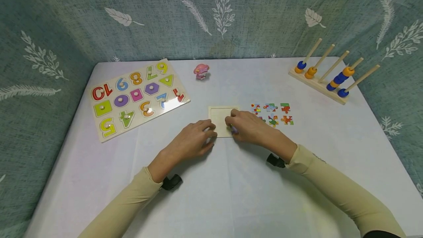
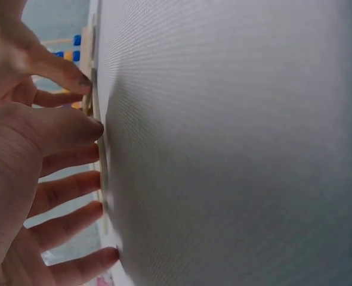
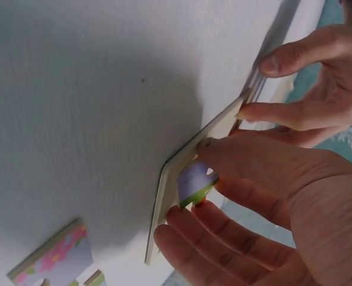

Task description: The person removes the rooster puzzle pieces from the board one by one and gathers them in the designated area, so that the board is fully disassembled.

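Observation:
A small wooden puzzle tray (image 1: pixel 219 115) with a raised rim lies on the white table in the head view. My right hand (image 1: pixel 250 127) pinches a jigsaw piece (image 3: pixel 194 182), pale purple with a green edge, between thumb and fingers over the tray's right part. Fingers of my left hand (image 1: pixel 195 139) touch the tray's left edge; in the left wrist view they are fairly straight and spread. Several loose jigsaw pieces (image 1: pixel 273 120) lie in two rows to the right of the tray, partly hidden by my right hand.
A number and shape board (image 1: pixel 137 102) lies at the left. Behind the tray stands a small pink figurine (image 1: pixel 201 71). At the back right, a wooden bead rack (image 1: pixel 318 85) has upright pegs with blue and orange beads. A leaf-patterned cloth (image 1: pixel 148 17) hangs behind the table.

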### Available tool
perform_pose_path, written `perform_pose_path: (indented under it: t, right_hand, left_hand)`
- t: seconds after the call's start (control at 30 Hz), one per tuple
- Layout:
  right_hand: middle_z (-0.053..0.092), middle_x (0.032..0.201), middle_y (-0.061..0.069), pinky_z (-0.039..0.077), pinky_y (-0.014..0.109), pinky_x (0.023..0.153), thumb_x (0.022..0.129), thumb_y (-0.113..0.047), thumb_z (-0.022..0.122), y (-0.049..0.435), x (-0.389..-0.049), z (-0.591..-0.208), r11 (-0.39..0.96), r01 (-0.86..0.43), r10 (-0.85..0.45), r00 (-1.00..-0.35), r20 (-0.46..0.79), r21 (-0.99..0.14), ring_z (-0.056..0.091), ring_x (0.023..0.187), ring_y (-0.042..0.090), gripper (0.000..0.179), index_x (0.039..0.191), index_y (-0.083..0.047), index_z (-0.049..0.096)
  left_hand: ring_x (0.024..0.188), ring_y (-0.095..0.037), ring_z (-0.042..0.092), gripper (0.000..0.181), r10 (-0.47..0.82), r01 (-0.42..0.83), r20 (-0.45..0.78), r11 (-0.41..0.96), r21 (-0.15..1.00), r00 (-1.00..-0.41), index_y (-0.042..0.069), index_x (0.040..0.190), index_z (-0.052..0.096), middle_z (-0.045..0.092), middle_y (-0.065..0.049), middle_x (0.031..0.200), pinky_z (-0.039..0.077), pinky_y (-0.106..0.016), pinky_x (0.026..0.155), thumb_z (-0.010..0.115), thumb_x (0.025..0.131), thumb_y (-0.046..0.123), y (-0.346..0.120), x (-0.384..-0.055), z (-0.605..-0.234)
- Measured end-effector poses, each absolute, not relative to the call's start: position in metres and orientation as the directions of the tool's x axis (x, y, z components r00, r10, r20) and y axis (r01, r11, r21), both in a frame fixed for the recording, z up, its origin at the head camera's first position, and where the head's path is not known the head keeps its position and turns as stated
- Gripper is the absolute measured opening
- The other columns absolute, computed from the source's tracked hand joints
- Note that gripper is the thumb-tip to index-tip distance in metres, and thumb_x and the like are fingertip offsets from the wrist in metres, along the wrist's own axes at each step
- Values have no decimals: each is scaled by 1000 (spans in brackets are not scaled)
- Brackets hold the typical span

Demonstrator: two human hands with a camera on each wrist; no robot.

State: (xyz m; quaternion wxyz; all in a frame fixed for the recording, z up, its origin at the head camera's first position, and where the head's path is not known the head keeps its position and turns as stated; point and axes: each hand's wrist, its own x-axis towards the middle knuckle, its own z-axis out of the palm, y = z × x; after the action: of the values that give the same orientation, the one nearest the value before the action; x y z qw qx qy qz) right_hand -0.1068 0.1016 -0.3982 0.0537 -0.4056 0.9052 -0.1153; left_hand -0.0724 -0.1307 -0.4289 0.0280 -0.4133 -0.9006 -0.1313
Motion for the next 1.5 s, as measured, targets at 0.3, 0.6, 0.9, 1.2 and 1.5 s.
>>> perform_pose_path:
  t: [0.3,0.6,0.9,1.2,1.5]
  right_hand:
    - [58,88,5,45,30,61,78,-4,78,104,-103,-396,652,-720,-740,-672,4,-237,53,70,17,21,97,-5,70]
    - [60,91,6,49,30,62,81,-8,80,119,-91,-389,639,-734,-739,-669,80,-231,57,74,18,20,99,-6,72]
    - [62,93,6,50,31,62,79,-7,82,143,-82,-384,659,-711,-712,-695,101,-243,59,75,18,23,101,-6,73]
    - [64,97,8,53,36,68,76,-8,85,174,-80,-379,687,-686,-679,-723,127,-240,62,80,22,28,101,-4,73]
    - [64,95,8,52,36,64,76,-8,84,198,-77,-379,716,-662,-648,-749,141,-221,60,75,19,26,99,-3,74]
  left_hand:
    - [114,-26,60,21,735,746,146,630,215,-662,11,109,75,62,-8,121,53,-42,84,72,90,20,-130,-72,-428]
    - [112,-27,60,20,729,737,136,637,227,-671,10,108,75,63,-8,119,53,-43,85,72,90,20,-129,-72,-428]
    - [113,-28,60,21,728,734,131,635,241,-673,9,108,75,63,-9,120,53,-43,85,73,90,19,-128,-72,-426]
    - [115,-28,59,22,725,730,123,641,236,-677,9,109,75,63,-9,121,52,-43,86,72,90,20,-128,-73,-426]
    - [114,-27,59,21,727,732,124,639,237,-676,10,108,75,62,-9,121,52,-43,86,73,89,20,-128,-72,-425]
